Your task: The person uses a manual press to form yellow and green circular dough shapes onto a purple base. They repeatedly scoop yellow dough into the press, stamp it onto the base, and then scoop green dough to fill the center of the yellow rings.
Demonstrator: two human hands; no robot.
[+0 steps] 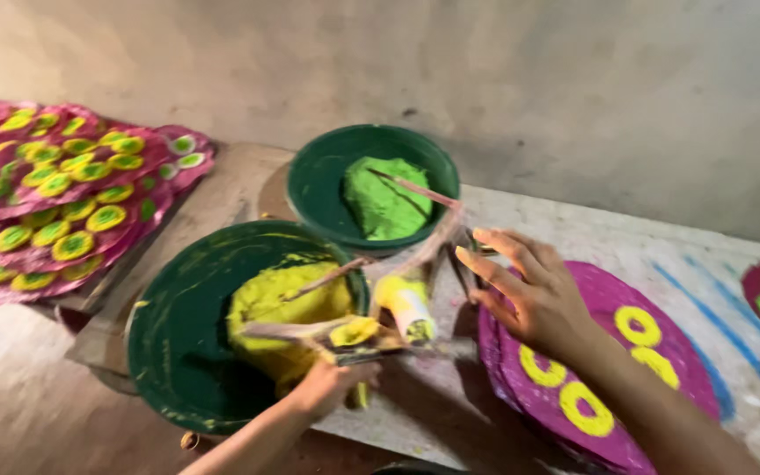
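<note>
Stamp tool (406,308) gripped by left hand (332,383) beside yellow bowl (178,352) rim; right hand (529,295) open over magenta discs (609,369).

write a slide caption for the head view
Left hand holds a yellow-coated tool by the yellow paint bowl; right hand rests on magenta discs.

My left hand (332,383) grips a paint-caked stamping tool (354,334), smeared yellow, lying level beside the yellow paint bowl (178,352); my right hand (521,290) rests on the stacked magenta discs (573,369), yellow-ringed.
</note>
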